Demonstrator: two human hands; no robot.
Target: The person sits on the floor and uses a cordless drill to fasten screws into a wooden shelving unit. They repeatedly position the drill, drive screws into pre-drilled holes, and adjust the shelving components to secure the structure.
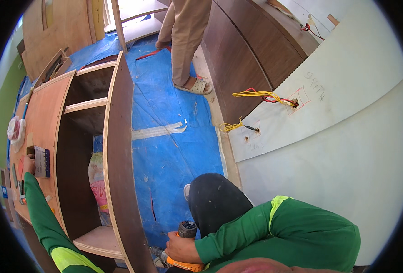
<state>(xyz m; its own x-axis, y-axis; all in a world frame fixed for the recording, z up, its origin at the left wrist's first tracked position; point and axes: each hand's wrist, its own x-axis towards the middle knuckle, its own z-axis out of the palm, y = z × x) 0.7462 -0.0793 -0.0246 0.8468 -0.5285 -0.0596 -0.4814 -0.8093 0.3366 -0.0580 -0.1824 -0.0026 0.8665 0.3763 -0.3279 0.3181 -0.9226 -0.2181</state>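
My right hand (pixel 182 249) is wrapped round the grip of an orange and black cordless drill (pixel 187 230), low in front of me beside my bent knee. My left hand (pixel 29 164) reaches far out to the left and touches the near end of a small white and dark blue cardboard box (pixel 42 161). Its fingers are at or inside the box's end and mostly hidden. That box stands on the plywood side of a wooden cabinet carcass (pixel 62 136) lying between my arms. A plastic bag (pixel 16 132) rests just beyond the box.
Blue sheeting (pixel 165 150) covers the floor. A person in tan trousers (pixel 187 43) stands ahead. On the right, yellow and red wires (pixel 265 95) stick out of a white wall panel (pixel 328 104) beside brown cabinet fronts (pixel 242 54). A printed sack (pixel 99 184) shows inside the carcass.
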